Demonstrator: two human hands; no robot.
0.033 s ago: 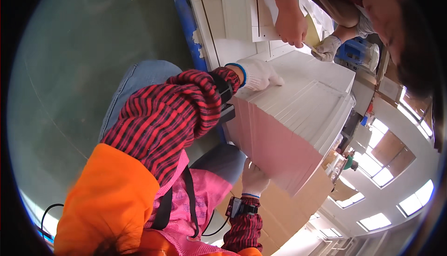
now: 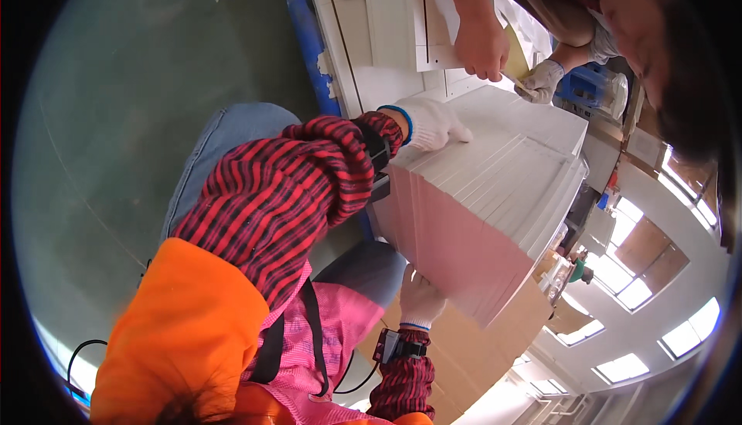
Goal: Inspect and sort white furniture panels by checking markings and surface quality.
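A thick stack of thin white boards (image 2: 495,193) lies tilted in front of me, its shaded side looking pink. My left hand (image 2: 433,125), in a white glove on a red striped sleeve, presses on the stack's top near edge. My right hand (image 2: 420,299), also gloved, grips the stack's lower end from below. Across the stack, another person's bare hand (image 2: 479,45) and gloved hand (image 2: 543,77) hold a small yellowish tool (image 2: 516,79) just above the stack's far corner.
A white grooved panel (image 2: 363,31) lies on a blue-edged bench (image 2: 305,35) beyond my left hand. A brown cardboard box (image 2: 479,348) sits under the stack. A blue crate (image 2: 589,85) stands to the right. Grey-green floor (image 2: 116,116) fills the left.
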